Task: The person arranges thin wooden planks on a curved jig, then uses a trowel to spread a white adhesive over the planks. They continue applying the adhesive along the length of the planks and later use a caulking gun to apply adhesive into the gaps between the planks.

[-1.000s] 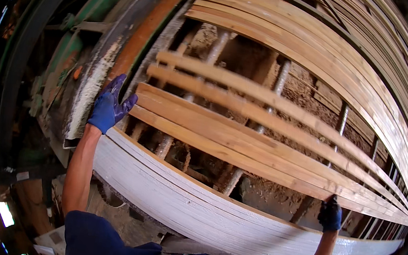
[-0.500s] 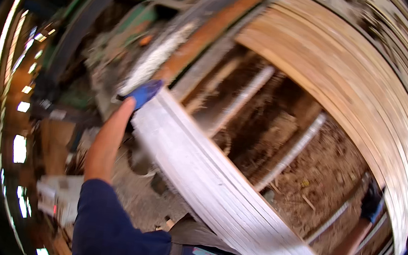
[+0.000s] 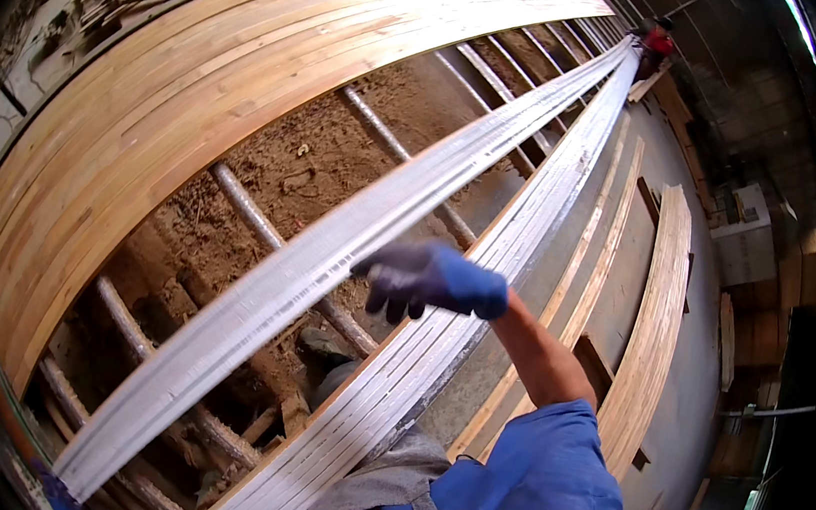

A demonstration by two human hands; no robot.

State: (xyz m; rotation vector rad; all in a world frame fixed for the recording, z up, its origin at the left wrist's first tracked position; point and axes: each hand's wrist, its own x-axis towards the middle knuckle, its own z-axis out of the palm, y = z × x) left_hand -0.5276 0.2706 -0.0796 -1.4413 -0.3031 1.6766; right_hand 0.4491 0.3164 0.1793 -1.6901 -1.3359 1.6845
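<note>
Boards: a narrow white-surfaced board pack (image 3: 231, 310) runs diagonally from the lower left corner to the far upper right, crossing over the metal rollers (image 3: 243, 201); whether it rests on them or is raised cannot be told.
Right hand: the gloved right hand (image 3: 435, 278), in blue and dark purple, reaches across with fingers loosely spread and drooping, grasping nothing; its foremost fingertips overlap the pack's edge, though contact cannot be confirmed.
Left hand: only a sliver of the blue-gloved left hand (image 3: 60, 497) shows at the pack's near end, at the lower left; its grip cannot be told.
Worker: a blue short sleeve (image 3: 554, 473) and a grey apron (image 3: 382, 484) fill the lower frame, a bare forearm (image 3: 547, 357) extending from the sleeve.
White stack: a thicker stack of white-faced boards (image 3: 422, 352) lies just beside the worker, near the narrow pack, the two drawing close together at the far end.
Natural timber: a broad row of bare wooden boards (image 3: 174, 97) lies side by side beyond the rollers.
Below: brown sawdust (image 3: 311, 133) covers the ground between the rollers.
Floor: a pile of pale planks (image 3: 657, 324) lies along the grey floor (image 3: 687, 388), near a white box (image 3: 746, 243).
Far end: a co-worker in red (image 3: 655, 44) appears beside the boards' distant tips.
</note>
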